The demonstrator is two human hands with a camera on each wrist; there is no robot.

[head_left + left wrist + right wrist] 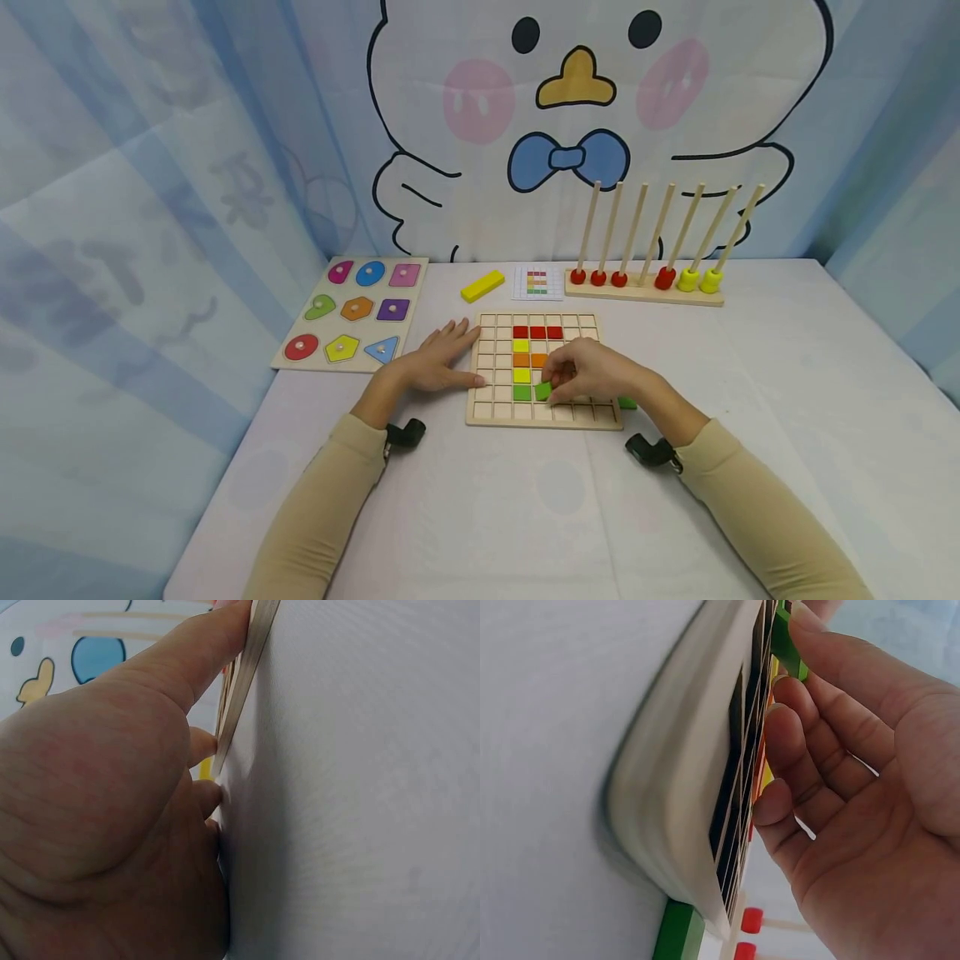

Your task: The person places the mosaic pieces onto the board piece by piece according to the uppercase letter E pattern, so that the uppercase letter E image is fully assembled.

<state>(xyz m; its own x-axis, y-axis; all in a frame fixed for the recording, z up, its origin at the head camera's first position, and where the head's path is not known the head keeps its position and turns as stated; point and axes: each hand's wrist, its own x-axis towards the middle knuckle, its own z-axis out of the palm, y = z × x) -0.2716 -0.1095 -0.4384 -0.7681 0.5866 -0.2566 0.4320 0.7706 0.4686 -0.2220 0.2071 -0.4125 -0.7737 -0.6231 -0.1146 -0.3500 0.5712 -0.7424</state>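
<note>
A wooden grid board (495,410) lies on the table between both hands. My right hand (592,371) pinches a green square tile (543,391) between thumb and fingers, tilted over the grid beside a green tile (522,392) lying in its cell. Above that sit a yellow tile (521,375), orange tiles (521,360), another yellow tile and a row of three red tiles (537,332). Fingers spread, my left hand (438,358) rests at the board's left edge, its thumb on the rim (251,652). Part of the grid is hidden under the right hand.
A green block (627,403) lies against the board's right edge. Behind the board are a yellow block (482,286), a pattern card (537,283) and a peg stand (645,292) with red and yellow beads. A shape puzzle (348,325) lies at the left.
</note>
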